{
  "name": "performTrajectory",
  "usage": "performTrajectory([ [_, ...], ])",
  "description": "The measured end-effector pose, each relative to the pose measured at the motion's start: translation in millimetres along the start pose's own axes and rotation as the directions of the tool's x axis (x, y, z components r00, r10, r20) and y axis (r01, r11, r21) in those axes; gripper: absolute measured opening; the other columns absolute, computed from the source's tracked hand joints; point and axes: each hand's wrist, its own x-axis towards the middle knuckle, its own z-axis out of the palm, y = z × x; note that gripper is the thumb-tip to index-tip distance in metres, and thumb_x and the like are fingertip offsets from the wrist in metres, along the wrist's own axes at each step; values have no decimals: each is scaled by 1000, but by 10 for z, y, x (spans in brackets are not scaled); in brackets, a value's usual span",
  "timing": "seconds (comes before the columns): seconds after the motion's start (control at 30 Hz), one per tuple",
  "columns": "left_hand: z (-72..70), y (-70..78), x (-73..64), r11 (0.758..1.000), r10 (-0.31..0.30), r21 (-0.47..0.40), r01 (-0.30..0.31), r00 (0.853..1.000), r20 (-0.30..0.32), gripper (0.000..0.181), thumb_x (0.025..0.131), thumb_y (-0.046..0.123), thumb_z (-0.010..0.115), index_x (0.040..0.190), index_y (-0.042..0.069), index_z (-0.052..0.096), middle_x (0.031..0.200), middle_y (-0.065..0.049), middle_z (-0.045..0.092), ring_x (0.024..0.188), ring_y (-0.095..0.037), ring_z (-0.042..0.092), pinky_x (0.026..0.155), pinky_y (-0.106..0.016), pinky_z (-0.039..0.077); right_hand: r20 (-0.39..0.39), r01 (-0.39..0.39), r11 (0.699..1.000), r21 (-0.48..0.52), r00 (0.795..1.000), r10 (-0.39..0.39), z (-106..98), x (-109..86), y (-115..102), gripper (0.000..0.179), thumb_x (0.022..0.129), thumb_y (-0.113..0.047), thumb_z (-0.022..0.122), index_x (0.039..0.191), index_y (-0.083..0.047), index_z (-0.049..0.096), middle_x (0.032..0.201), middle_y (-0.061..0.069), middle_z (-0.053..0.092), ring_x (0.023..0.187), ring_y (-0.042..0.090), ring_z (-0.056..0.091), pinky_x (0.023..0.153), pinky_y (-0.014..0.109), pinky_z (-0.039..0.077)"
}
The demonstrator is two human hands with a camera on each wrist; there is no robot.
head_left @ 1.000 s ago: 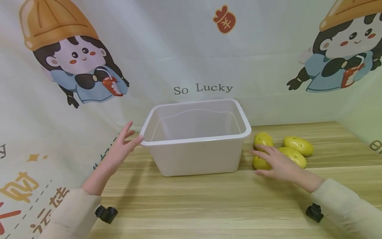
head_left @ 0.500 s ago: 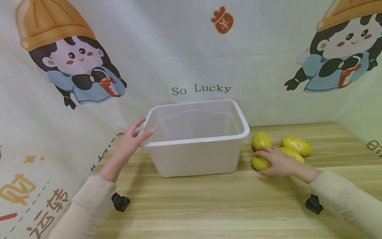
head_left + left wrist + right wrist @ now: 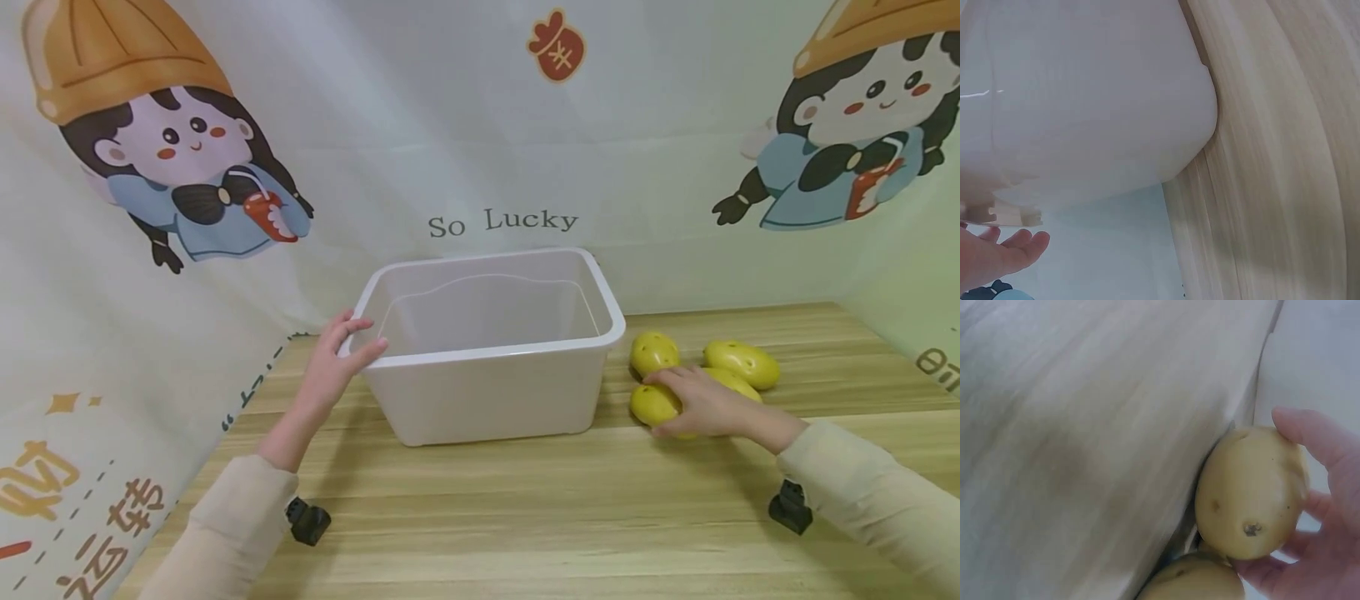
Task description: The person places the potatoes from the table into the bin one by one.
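Gripping a glossy yellow potato (image 3: 652, 405) with small dark pits, right of the white bin (image 3: 487, 396), the right hand (image 3: 705, 405) curves round it; the left hand (image 3: 332, 360), thumb and fingers spread, rests on the bin's rim (image 3: 517, 349). Other potatoes (image 3: 742, 364) crowd behind; wooden tabletop (image 3: 525, 512) stretches in front.

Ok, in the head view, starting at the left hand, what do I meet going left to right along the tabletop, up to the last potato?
Left hand, white bin, held potato, rightmost potato. The back potato and half-hidden potato overlap others, so I left them out.
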Motion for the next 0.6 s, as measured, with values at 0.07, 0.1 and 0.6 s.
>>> performTrajectory([
  [0.07, 8, 6, -11, 1000, -5, -27, 5, 1000, -4, 53, 87, 27, 58, 129, -2, 43, 153, -12, 12, 137, -34, 14, 108, -53, 20, -8, -8, 1000, 16, 1000, 8, 22, -5, -5, 63, 68, -29, 75, 117, 3, 51, 115, 32, 51, 105, 50, 47, 87, 61, 38],
  [0.1, 11, 10, -17, 999, -5, -39, 5, 1000, -7, 52, 87, 26, 58, 129, -2, 43, 153, -11, 12, 137, -34, 14, 108, -52, 20, -12, -14, 1000, 25, 1000, 14, 33, -8, -11, 64, 68, -29, 75, 117, 3, 50, 115, 33, 50, 105, 50, 47, 87, 61, 38],
  [0.6, 18, -28, -20, 999, 21, -49, -20, 1000, 18, 56, 86, 26, 58, 131, -2, 40, 153, -11, 10, 139, -34, 9, 109, -55, 16, 1, -93, 991, 101, 996, 93, 115, 7, -67, 67, 66, -25, 75, 119, 1, 45, 114, 34, 50, 102, 46, 51, 81, 57, 44],
])
